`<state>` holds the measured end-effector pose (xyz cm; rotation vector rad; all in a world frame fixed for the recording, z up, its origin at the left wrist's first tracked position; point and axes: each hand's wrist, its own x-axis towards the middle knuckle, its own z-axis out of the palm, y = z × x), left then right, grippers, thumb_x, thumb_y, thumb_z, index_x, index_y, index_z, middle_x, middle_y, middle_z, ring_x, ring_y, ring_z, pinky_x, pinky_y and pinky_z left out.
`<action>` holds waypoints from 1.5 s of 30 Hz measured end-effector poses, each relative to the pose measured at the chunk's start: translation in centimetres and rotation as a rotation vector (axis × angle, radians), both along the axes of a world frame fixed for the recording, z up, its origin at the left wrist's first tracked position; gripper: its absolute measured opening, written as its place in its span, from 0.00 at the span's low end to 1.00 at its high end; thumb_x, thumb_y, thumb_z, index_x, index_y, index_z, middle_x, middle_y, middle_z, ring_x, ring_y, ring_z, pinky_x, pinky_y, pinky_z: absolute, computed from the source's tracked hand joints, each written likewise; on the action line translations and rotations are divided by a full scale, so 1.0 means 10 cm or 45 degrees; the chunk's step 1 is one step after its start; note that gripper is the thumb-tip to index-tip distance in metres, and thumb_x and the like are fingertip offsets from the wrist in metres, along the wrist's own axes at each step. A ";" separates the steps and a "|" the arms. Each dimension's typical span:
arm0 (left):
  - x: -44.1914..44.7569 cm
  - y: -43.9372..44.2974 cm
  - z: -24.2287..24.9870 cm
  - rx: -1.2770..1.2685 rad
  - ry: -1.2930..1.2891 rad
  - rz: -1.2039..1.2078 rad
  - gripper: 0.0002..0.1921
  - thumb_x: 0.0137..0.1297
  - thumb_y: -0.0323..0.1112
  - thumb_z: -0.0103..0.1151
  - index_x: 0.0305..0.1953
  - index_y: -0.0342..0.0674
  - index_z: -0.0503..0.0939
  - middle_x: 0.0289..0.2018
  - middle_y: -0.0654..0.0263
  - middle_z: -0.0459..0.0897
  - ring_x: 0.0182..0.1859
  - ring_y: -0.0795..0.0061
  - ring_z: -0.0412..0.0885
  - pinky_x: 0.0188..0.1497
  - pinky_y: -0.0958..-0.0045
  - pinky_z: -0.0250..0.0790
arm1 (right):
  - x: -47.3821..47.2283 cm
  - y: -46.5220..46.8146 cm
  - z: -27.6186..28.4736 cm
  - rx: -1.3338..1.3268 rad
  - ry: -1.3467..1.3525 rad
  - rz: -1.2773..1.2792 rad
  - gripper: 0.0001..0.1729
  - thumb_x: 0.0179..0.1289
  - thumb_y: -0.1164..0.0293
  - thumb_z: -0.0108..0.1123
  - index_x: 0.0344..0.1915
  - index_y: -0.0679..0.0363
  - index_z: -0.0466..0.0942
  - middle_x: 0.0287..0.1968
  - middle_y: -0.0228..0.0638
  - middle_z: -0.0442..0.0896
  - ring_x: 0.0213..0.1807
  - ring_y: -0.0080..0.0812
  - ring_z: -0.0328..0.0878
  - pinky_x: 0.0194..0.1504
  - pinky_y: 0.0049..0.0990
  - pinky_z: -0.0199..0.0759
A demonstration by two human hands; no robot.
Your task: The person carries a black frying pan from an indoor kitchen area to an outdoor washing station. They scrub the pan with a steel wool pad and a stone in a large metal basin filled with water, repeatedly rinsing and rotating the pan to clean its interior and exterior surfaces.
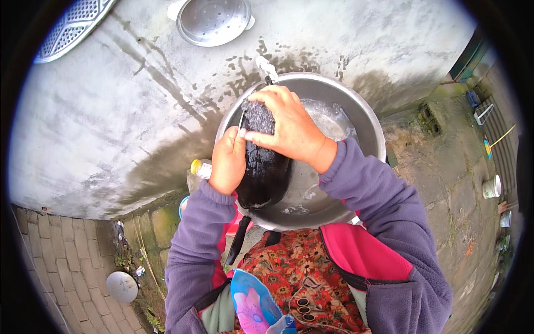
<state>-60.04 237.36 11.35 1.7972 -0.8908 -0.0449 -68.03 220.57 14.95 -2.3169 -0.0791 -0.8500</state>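
A wet black pan is tilted over a wide metal basin, its long black handle pointing down towards my apron. My left hand grips the pan's left rim, thumb on top. Pressed against the upper part of the pan is a grey metal scouring pad, held between the fingers and thumb of my right hand. Water with some foam lies in the basin. Which face of the pan I am seeing, I cannot tell.
A white tap juts from the wet wall behind the basin. A perforated metal steamer pot and a perforated tray are against the wall. Left of the basin lies a yellow-lidded jar. A white bucket stands far right.
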 end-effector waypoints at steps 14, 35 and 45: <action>-0.16 0.03 0.19 -0.005 0.209 -0.090 0.13 0.79 0.35 0.46 0.39 0.32 0.74 0.27 0.68 0.73 0.32 0.80 0.67 0.37 0.71 0.66 | -0.43 -0.10 -0.08 0.281 -0.071 -0.058 0.31 0.50 0.71 0.73 0.56 0.58 0.75 0.57 0.42 0.73 0.62 0.44 0.70 0.65 0.37 0.64; -0.45 0.39 1.02 0.198 -0.060 -0.188 0.13 0.77 0.36 0.49 0.36 0.34 0.74 0.24 0.70 0.67 0.30 0.82 0.63 0.34 0.74 0.62 | -0.87 -0.62 -0.06 0.768 -0.342 -0.349 0.27 0.57 0.70 0.70 0.57 0.57 0.74 0.57 0.38 0.72 0.53 0.31 0.76 0.56 0.30 0.72; -0.06 -0.22 0.68 0.381 -0.175 -0.456 0.14 0.76 0.39 0.51 0.37 0.33 0.75 0.22 0.60 0.68 0.28 0.74 0.67 0.33 0.66 0.65 | -0.94 -1.05 -0.35 1.034 -0.272 -0.482 0.24 0.62 0.70 0.69 0.57 0.59 0.74 0.47 0.33 0.83 0.46 0.22 0.79 0.48 0.24 0.75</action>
